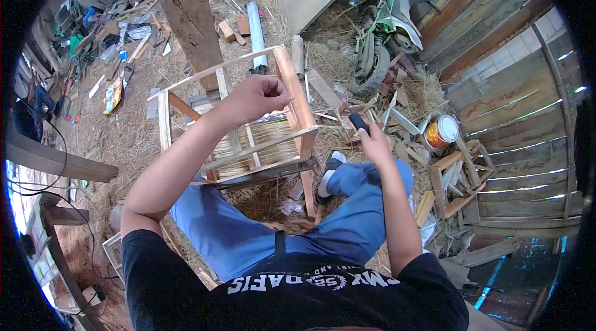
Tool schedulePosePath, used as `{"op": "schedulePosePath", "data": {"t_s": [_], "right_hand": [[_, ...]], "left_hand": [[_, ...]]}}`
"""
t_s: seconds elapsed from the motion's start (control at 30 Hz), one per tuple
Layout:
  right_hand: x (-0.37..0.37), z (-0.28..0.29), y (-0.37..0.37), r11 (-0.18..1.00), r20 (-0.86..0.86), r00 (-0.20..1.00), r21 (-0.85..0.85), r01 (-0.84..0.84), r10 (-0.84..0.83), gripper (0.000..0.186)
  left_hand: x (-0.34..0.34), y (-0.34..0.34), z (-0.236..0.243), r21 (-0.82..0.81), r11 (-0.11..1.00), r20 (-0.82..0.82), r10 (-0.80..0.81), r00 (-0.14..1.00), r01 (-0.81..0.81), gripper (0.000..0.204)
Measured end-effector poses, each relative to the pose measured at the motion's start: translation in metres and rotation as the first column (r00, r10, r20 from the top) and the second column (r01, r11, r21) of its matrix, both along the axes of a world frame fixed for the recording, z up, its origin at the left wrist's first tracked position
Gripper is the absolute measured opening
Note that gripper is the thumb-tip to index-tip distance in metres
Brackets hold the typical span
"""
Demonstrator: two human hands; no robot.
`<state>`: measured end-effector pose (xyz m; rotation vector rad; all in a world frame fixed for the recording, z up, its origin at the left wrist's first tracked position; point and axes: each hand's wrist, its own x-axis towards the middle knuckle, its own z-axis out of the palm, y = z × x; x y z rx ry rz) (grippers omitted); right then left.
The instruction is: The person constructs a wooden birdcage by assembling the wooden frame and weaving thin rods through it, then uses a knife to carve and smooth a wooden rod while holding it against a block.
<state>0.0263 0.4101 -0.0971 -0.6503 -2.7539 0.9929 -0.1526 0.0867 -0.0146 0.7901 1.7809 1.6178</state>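
My left hand (264, 100) is closed in a pinch above the right side of a wooden frame (297, 92). Whatever its fingertips hold, if anything, is too small to make out. The frame is built of pale and reddish-brown wood, with slats and thin straw-coloured sticks (273, 132) across its middle. It stands in front of my knees. To the right of the frame, my right hand (375, 145) is wrapped round a tool with a black handle (358, 121). The working end of that tool cannot be made out.
A wooden post (186, 14) rises just beyond the frame. Wood scraps and straw cover the ground. At right are a paint bucket (441, 131), a small wooden frame (456, 176), a tyre (371, 70) and a plank wall (515, 120). A black cable (65, 145) hangs at left.
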Motion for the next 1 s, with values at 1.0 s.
{"op": "schedulePosePath", "data": {"t_s": [1.0], "right_hand": [[0.12,0.162,-0.165,0.795,0.06,0.994,-0.606,-0.04,0.096,0.028]], "left_hand": [[0.014,-0.009,0.003,-0.054,0.987,-0.363,0.125,0.923,-0.155,0.022]]}}
